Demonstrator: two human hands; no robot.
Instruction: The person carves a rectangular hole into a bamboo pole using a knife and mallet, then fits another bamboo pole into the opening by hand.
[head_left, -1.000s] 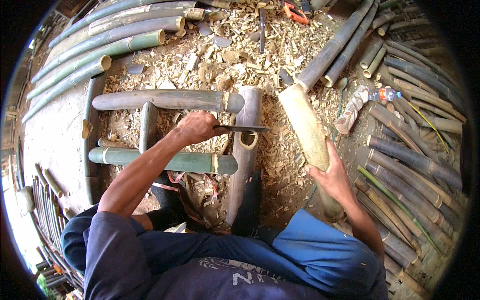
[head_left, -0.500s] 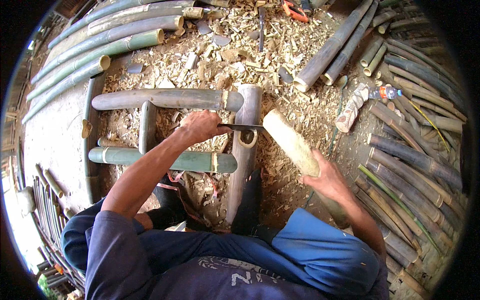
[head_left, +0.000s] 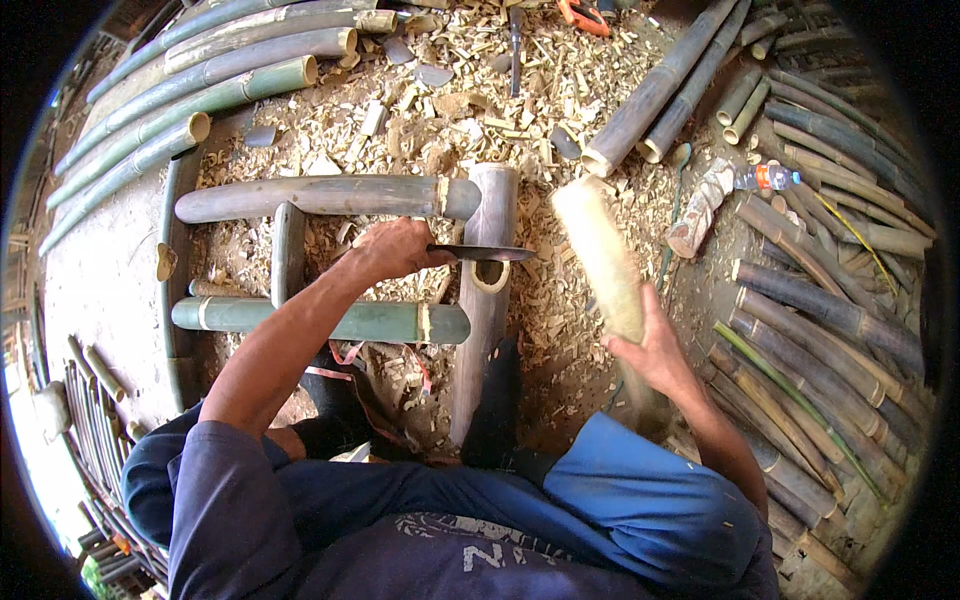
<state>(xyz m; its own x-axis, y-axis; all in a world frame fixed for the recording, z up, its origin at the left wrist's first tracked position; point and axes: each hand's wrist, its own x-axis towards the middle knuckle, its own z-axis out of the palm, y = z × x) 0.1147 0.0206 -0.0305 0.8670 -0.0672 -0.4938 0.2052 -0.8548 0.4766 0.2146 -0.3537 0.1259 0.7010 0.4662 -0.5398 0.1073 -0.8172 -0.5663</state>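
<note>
My left hand [head_left: 397, 247] is closed round the handle of a dark flat blade [head_left: 490, 253], a knife or chisel. The blade lies across the upper edge of an oval hole in a grey bamboo pole [head_left: 484, 345]. Off to the right, my right hand [head_left: 655, 345] grips the lower end of a thick pale wooden club [head_left: 600, 255], raised and apart from the blade. Left of the pole, a grey bamboo tube [head_left: 320, 197] and a green bamboo tube [head_left: 330, 320] lie across, with a short bamboo upright [head_left: 288, 253] between them.
Wood chips [head_left: 440, 135] litter the ground. Bamboo poles [head_left: 240, 85] lie at far left, two more [head_left: 660, 85] at far right. A stack of bamboo [head_left: 830, 325] fills the right side, with a plastic bottle [head_left: 765, 178] near it. An orange-handled tool [head_left: 583, 15] lies at the back.
The club in my right hand has swung right and more upright, away from the blade. My left hand holds the blade in nearly the same place over the hole.
</note>
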